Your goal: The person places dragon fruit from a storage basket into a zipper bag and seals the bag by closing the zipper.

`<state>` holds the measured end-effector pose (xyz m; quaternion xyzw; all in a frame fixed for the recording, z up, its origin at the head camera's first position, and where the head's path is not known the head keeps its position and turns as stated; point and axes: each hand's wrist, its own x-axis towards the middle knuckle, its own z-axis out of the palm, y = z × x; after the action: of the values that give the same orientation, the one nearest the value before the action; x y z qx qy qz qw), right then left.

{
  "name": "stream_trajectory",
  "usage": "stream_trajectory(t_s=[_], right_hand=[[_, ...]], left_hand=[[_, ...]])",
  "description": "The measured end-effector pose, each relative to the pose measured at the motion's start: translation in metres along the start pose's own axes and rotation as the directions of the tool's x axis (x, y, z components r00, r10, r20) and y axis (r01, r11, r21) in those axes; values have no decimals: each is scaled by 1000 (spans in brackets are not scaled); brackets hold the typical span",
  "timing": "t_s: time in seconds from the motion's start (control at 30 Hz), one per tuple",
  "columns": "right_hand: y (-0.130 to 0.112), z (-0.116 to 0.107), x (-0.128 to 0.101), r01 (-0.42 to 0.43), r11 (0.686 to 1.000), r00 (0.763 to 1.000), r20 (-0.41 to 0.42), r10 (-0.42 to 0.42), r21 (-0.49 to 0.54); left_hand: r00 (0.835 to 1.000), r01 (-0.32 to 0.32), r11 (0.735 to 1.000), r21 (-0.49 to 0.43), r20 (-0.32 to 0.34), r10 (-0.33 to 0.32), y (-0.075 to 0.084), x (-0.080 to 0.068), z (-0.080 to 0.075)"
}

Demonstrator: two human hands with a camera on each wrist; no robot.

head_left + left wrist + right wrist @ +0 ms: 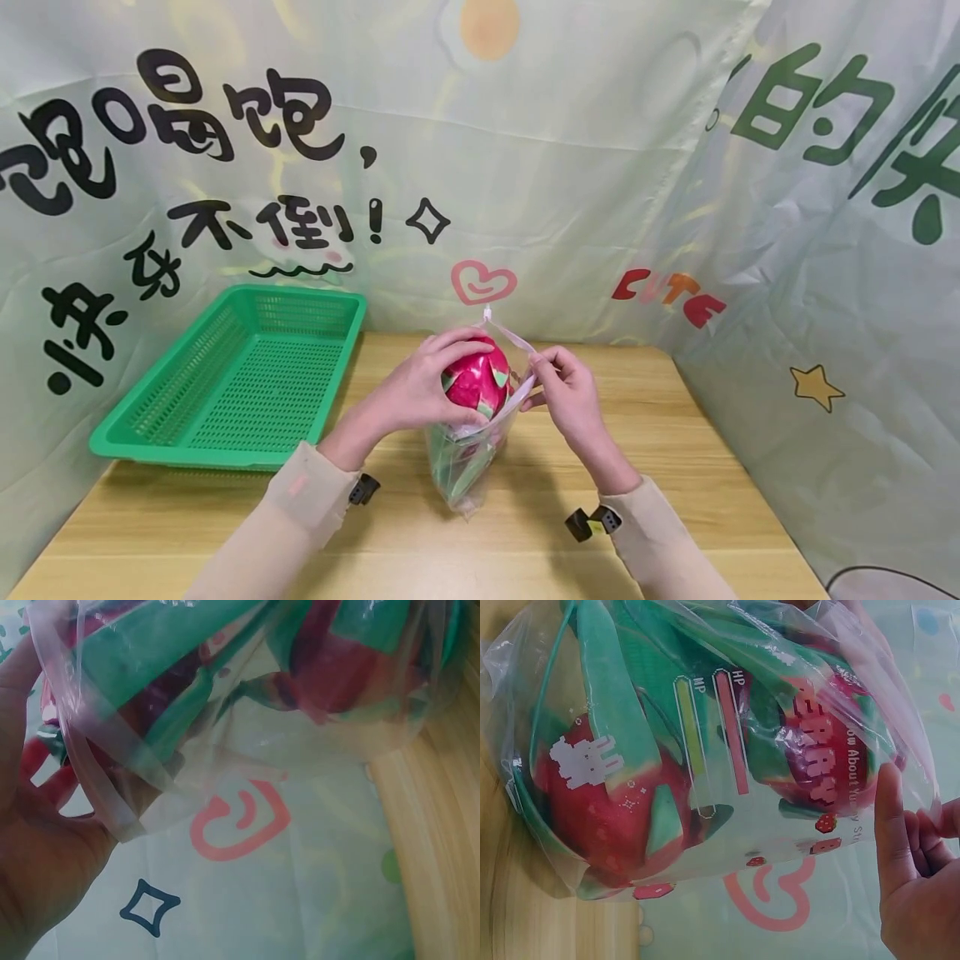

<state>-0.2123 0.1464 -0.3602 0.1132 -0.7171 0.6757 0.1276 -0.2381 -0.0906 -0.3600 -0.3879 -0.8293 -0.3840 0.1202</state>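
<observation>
My left hand (416,383) grips a red dragon fruit (474,379) with green-tipped scales, fingers over its top and thumb below. The fruit is at the mouth of a clear zip bag (456,471), partly inside it. With thumb and fingers, my right hand (567,390) pinches the bag's pinkish zip edge (928,776) on the right side. A white slider (487,313) sits at the far end of that edge. Lower in the bag lies a second dragon fruit (604,817), seen through the printed plastic in the right wrist view.
A green perforated basket (341,375) stands at the left on the wooden table (637,433). Printed cloth walls (585,208) enclose the back and both sides. The bag stands in the middle of the table, in front of the back cloth.
</observation>
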Motion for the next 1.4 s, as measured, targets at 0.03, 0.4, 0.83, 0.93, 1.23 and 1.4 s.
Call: stream_trajectory(t_s=[0.03, 0.4, 0.83, 0.93, 1.23, 1.4], right_hand=[[0, 0, 0, 2, 1000, 1000, -1, -2, -1], [6, -1, -2, -34, 999, 999, 4, 34, 16], [5, -3, -3, -48, 999, 999, -1, 48, 20], [6, -3, -3, -51, 998, 999, -5, 51, 26], [6, -6, -2, -72, 997, 997, -33, 73, 33], [7, -6, -3, -73, 997, 997, -35, 75, 37]], left_hand=[[1000, 2, 1000, -4, 13, -2, 0, 0, 0], [973, 155, 988, 2, 171, -153, -3, 3, 6], [980, 122, 989, 87, 146, -134, 1, -4, 7], [983, 123, 982, 142, 115, -140, 5, -6, 5], [974, 161, 961, 224, -194, -118, 7, -14, -8], [931, 251, 947, 199, -319, -180, 2, -23, -17]])
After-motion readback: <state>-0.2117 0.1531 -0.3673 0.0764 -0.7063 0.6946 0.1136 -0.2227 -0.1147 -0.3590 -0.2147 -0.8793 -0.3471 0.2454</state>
